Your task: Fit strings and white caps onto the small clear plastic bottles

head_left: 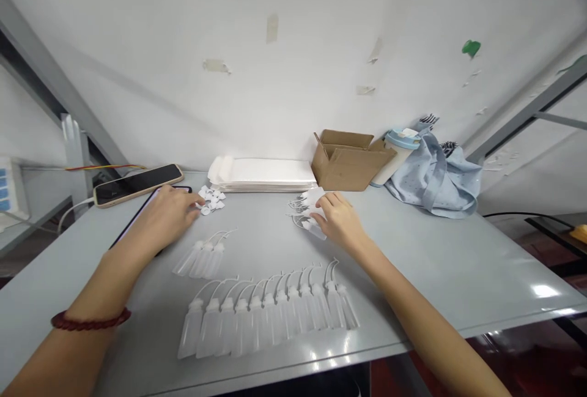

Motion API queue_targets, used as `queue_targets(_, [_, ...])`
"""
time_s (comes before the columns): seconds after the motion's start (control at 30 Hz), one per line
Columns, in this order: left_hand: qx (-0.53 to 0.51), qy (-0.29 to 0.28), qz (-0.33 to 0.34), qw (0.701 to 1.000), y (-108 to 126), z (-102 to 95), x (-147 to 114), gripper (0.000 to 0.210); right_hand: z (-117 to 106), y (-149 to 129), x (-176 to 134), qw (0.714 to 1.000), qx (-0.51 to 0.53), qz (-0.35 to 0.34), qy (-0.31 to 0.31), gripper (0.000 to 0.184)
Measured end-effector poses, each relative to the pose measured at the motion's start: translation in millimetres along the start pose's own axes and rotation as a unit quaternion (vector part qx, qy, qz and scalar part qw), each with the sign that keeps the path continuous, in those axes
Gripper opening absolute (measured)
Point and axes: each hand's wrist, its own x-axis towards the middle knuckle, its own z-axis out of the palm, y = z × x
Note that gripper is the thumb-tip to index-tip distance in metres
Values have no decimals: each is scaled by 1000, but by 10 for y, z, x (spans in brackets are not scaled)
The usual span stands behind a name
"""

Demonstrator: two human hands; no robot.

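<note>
My left hand (pixel 167 216) is at the left edge of a small pile of white caps (pixel 213 199), its thumb and forefinger curled together; what is between the fingertips is too small to tell. On the right, my right hand (pixel 340 218) has thumb and fingers closed on a small translucent bottle (pixel 316 208) within a little cluster of such bottles with thin cords. Closer to me, a long row of translucent bottles (pixel 257 323) with white looped cords lies along the table. A smaller group of the same bottles (pixel 202 259) rests to the left, above that row.
Stacked flat white boxes (pixel 270 174) lie against the wall. Beside them stand an open cardboard box (pixel 346 167) and a cup with a blue lid (pixel 397 152), with a light blue cloth bag (pixel 431 170) at right. A charging phone (pixel 137 185) and a dark device (pixel 142 210) partly under my left hand lie left.
</note>
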Motion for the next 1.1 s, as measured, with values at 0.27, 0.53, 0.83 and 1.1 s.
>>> queue_targets(0.27, [-30, -16, 31, 999, 22, 74, 22, 34, -31, -337, -59, 992, 96, -72, 39, 10])
queue_targets(0.53, [-36, -36, 36, 998, 66, 71, -5, 37, -266, -1143, 190, 942, 266, -115, -171, 22])
queue_targets(0.83, [-68, -11, 29, 997, 95, 39, 4, 28, -71, -1512, 563, 875, 332, 3, -351, 40])
queue_targets(1.1, [-221, 97, -34, 970, 326, -167, -67, 25, 25, -1498, 607, 866, 341, 30, -364, 36])
